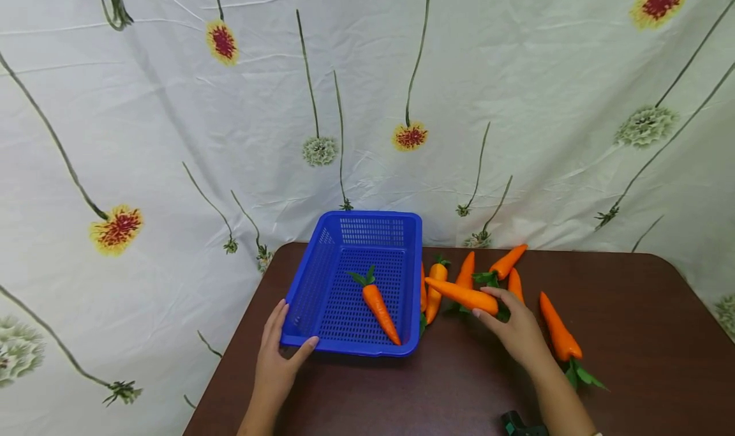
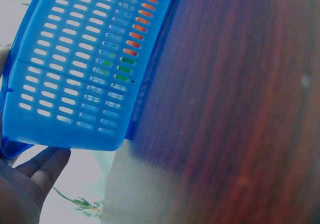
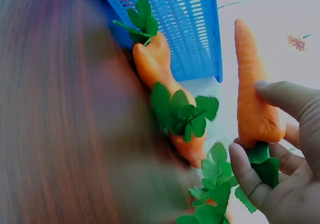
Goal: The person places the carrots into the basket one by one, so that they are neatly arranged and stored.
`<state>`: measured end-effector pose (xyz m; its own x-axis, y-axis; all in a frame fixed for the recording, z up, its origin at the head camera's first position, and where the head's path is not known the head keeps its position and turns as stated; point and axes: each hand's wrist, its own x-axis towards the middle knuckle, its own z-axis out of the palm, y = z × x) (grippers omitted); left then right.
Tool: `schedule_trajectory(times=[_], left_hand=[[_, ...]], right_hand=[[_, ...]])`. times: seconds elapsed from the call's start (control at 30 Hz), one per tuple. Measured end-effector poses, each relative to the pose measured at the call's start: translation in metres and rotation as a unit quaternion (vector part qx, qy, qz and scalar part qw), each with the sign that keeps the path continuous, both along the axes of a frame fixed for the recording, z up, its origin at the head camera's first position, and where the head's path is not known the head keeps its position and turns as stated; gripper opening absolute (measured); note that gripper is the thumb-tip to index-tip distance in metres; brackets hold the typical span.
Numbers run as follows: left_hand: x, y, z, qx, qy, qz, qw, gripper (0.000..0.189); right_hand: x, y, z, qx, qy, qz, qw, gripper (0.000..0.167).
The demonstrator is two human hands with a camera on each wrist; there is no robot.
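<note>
We are counting eight carrots [image 1: 380, 311], one basket [image 1: 413, 289]. Our half-curled left hand [image 1: 277, 356] is gripping its near-left corner [image 1: 290, 339], our right hand [image 1: 515, 327] pinching one carrot [image 1: 464, 294].

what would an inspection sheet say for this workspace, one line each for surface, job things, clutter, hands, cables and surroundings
Surface: dark brown table, smooth, with rounded far corners.
Job's things: blue basket with one carrot inside; several loose carrots lie on the table, to the basket's right.
Clutter: dark object, cut off at the head view's bottom edge; cannot tell what it is.
Hands: left hand grips the basket's near left corner; right hand holds a raised carrot, tip toward the basket.
Cables: nothing seen.
Surroundings: white, flower-printed cloth behind the table.
</note>
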<state>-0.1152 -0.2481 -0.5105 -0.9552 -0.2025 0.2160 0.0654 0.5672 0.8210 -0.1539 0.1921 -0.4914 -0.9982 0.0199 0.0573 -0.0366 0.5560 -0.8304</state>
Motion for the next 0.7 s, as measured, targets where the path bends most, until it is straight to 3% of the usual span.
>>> schedule_trajectory(times=[0.3, 0.7], left_hand=[[0.0, 0.0, 0.0, -0.007, -0.004, 0.003, 1.0, 0.092], [0.0, 0.0, 0.0, -0.015, -0.009, 0.01, 0.9998, 0.093]], right_hand=[[-0.001, -0.016, 0.007, 0.003, 0.061, 0.019, 0.9979, 0.051], [0.004, -0.041, 0.02, -0.005, 0.067, 0.042, 0.9969, 0.053]])
